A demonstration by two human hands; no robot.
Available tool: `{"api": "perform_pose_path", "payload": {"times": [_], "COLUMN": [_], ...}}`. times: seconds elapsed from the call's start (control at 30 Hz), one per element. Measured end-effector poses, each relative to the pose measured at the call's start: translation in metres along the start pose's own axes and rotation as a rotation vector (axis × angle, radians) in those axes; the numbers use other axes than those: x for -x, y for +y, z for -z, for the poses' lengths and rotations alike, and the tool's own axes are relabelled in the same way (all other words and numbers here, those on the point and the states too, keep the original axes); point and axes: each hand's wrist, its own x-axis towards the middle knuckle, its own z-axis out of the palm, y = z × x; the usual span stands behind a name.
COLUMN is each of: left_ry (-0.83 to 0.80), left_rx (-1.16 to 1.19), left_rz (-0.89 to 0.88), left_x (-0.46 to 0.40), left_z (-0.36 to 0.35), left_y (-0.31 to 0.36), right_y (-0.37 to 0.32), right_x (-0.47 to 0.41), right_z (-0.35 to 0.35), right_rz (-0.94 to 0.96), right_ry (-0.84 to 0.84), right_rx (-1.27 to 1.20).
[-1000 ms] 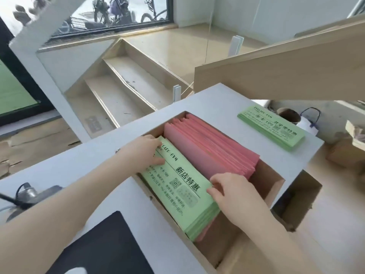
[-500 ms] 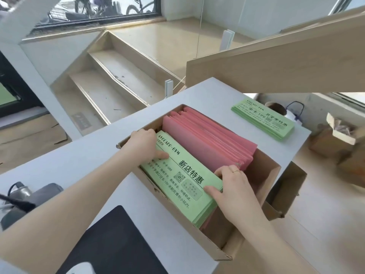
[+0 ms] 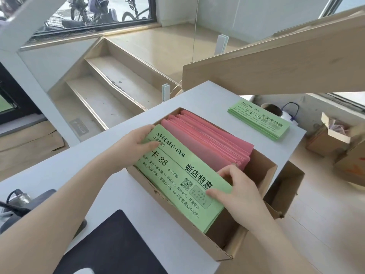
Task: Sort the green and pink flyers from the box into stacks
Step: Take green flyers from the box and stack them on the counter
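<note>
Your single head-worn wide-angle camera looks forward and steeply down, close over the open brown cardboard box [image 3: 221, 248] on the pale grey tabletop [image 3: 65, 171]. Both your forearms enter from the bottom edge. The lens faces toward the light wooden stairs [image 3: 110, 91] beyond the table's far edge, straight lines bowing near the frame's borders. No second view overlaps it.

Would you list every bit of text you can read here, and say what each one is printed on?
"AVOCADO·GYM", "88", "年卡 588", "新店特惠": green flyers held in the box.
"AVOCADO·GYM", "季卡 199", "开学季特惠": green stack on the table.
Small print and QR codes: too small to read reliably.
Pink flyers: no text visible.
</note>
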Motion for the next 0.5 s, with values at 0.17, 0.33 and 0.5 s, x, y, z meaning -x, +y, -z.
{"api": "perform_pose_path", "payload": {"times": [0.17,0.33,0.5], "left_ry": [0.089,0.064,0.012], "left_rx": [0.365,0.524,0.500], "left_rz": [-0.206,-0.270,-0.355], "left_x": [0.005,-0.016,-0.053], "left_z": [-0.003,-0.031,-0.061], "left_y": [0.021,0.056,0.089], "right_y": [0.005,0.011,0.032], "right_x": [0.005,-0.008,-0.038], "right_z": [0.021,0.054,0.100], "right_rz": [-0.017,0.107,0.190], "right_ry": [-0.023,0.088,0.175], "right_rx": [-1.069,-1.100,-0.825]}}
